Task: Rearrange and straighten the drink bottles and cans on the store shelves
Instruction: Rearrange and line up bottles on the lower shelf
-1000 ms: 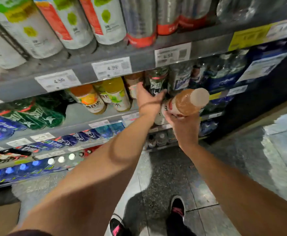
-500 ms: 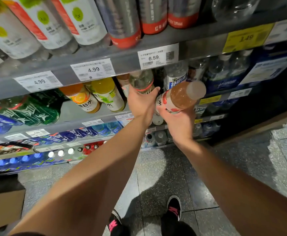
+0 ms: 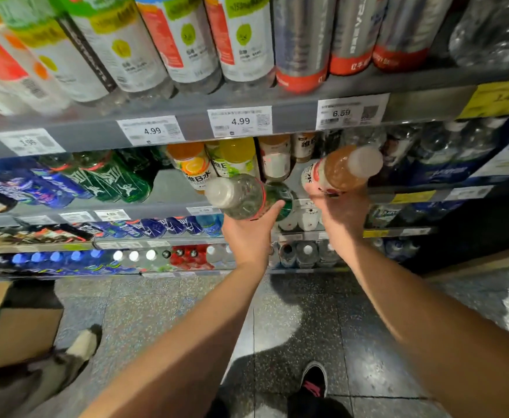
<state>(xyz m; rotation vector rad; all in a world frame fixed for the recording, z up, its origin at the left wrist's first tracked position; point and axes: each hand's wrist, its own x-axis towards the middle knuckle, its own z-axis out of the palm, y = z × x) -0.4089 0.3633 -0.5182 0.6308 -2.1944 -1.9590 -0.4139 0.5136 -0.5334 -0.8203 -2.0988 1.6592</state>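
A: We face the store shelves [image 3: 187,128], tiers of drinks running left to right behind white price tags [image 3: 240,121]. On the grey speckled floor [image 3: 322,327] at near left we see a cardboard box [image 3: 18,330], and beside it another person's pale shoe [image 3: 81,342].

B: And our own two arms reaching forward from the near edge?

A: Yes, each holding one bottle in front of the second shelf. Our left hand [image 3: 248,236] grips a clear bottle [image 3: 241,196], fingers curled under its body, thumb laid up its side. It lies tilted, white cap pointing left and toward us.

B: The right?

A: Our right hand [image 3: 342,211] cradles an amber drink bottle [image 3: 339,170] from below, white cap aimed up and right; its fingers are hidden behind the bottle, so we cannot tell how they lie.

B: Where do the two bottles sit against the stock?

A: Just in front of the orange bottle [image 3: 191,167] and yellow bottle [image 3: 236,156] standing on that shelf, the clear one left, the amber one right, apart from each other.
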